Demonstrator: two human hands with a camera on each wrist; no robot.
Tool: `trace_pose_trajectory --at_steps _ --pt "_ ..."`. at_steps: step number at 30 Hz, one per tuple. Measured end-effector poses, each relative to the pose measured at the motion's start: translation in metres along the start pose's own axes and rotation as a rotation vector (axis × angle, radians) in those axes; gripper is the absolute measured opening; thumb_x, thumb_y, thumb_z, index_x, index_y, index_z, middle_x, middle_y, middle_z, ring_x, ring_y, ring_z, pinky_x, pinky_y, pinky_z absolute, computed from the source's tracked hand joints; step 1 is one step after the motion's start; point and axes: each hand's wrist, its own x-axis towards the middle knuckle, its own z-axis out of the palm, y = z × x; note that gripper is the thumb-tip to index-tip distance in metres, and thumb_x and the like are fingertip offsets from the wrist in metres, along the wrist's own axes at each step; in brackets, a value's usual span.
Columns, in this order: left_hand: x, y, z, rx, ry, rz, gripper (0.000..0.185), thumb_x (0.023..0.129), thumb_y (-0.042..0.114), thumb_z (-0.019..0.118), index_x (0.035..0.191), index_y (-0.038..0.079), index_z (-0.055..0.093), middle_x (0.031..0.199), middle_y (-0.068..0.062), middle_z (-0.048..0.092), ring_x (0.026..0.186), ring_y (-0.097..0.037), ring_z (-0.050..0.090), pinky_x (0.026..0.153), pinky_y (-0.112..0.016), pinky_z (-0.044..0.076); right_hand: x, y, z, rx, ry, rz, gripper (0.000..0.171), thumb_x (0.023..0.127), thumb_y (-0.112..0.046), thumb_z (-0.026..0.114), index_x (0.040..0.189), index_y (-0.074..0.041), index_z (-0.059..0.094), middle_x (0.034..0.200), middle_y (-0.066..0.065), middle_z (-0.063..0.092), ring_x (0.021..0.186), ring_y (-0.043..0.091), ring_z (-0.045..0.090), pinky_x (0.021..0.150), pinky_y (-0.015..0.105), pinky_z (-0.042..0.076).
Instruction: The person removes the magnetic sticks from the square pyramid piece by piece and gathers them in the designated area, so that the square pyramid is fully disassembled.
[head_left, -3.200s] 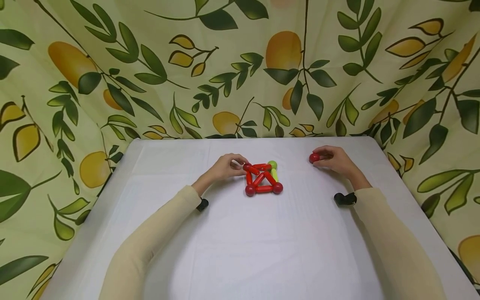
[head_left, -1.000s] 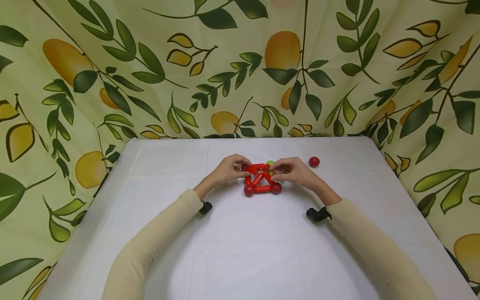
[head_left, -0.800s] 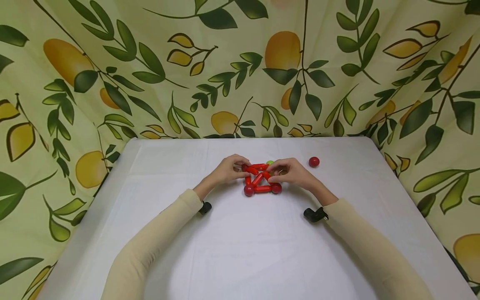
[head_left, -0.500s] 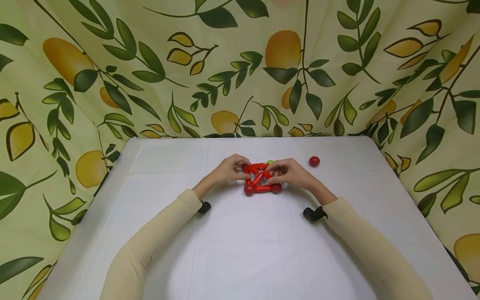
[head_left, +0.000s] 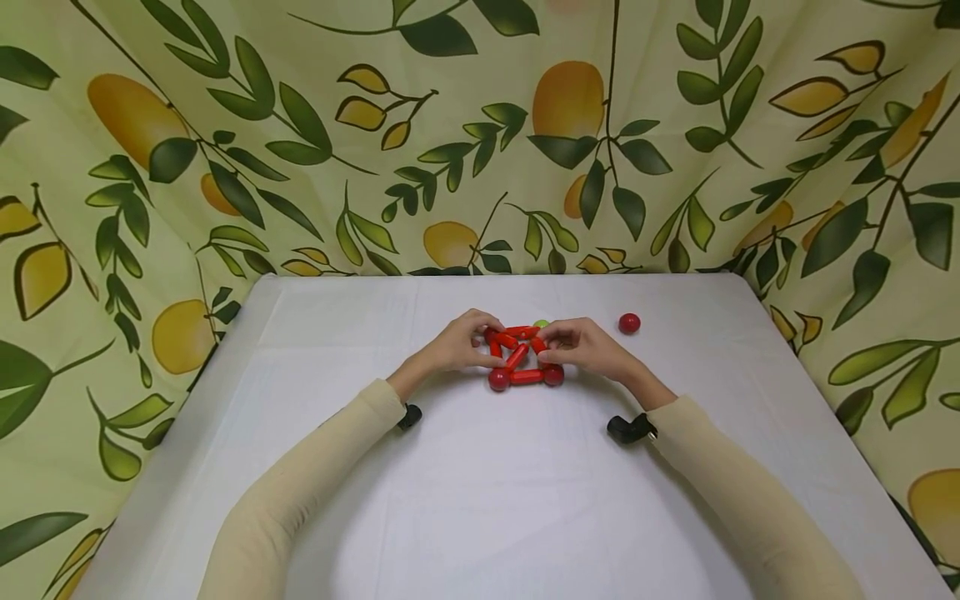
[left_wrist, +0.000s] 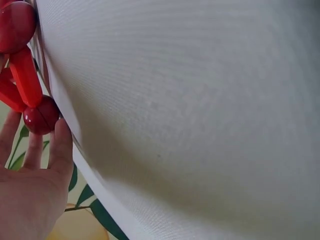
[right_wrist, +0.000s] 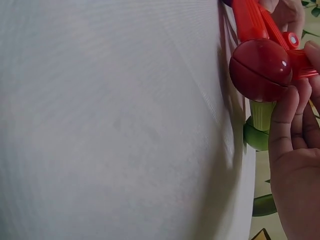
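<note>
Bench: a white cloth-covered bench (head_left: 480, 500) carries everything; cream sleeves reach across its near part.
Frame: a flat frame of red plastic rods and dark red balls (head_left: 525, 360) lies between the two hands, touching both.
Left hand: the left hand (head_left: 453, 343) sits at the frame's left side, fingers curled round its far-left corner; in the left wrist view a fingertip (left_wrist: 62, 135) touches a dark red ball (left_wrist: 41, 115).
Right hand: the right hand (head_left: 581, 346) sits at the frame's right side, fingers pinching a red rod beside the near-right ball (right_wrist: 260, 69).
Green piece: a light green rod and ball (right_wrist: 259, 127) lies just beyond the right hand's fingers, at the frame's far-right corner.
Loose ball: a single dark red ball (head_left: 629, 322) rests farther right of the right hand, apart from it.
Backdrop: a lemon-and-leaf printed curtain (head_left: 480, 133) hangs beyond the bench.
</note>
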Motion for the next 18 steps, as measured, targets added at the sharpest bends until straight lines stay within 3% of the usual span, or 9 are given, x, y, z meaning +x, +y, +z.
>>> trace_pose_trajectory --at_steps 9,18 --pt "0.001 0.001 0.0 0.004 -0.006 -0.001 0.049 0.07 0.024 0.084 0.112 0.01 0.061 0.118 -0.006 0.049 0.106 -0.02 0.049 0.085 -0.031 0.047 0.0 0.031 -0.006 0.062 0.021 -0.007 0.025 0.084 -0.011 0.071 0.107 -0.004 0.065 0.089 0.015 0.062 0.079 0.029 0.054 0.066 0.026 0.049" --pt "0.002 0.002 -0.001 0.007 -0.016 -0.019 0.05 0.07 0.024 0.084 0.113 0.01 0.061 0.117 -0.006 0.048 0.104 -0.02 0.049 0.085 -0.03 0.047 -0.006 0.027 -0.009 0.071 0.021 -0.016 0.03 0.086 -0.005 0.068 0.112 0.007 0.06 0.095 0.017 0.061 0.084 0.033 0.055 0.072 0.031 0.052"
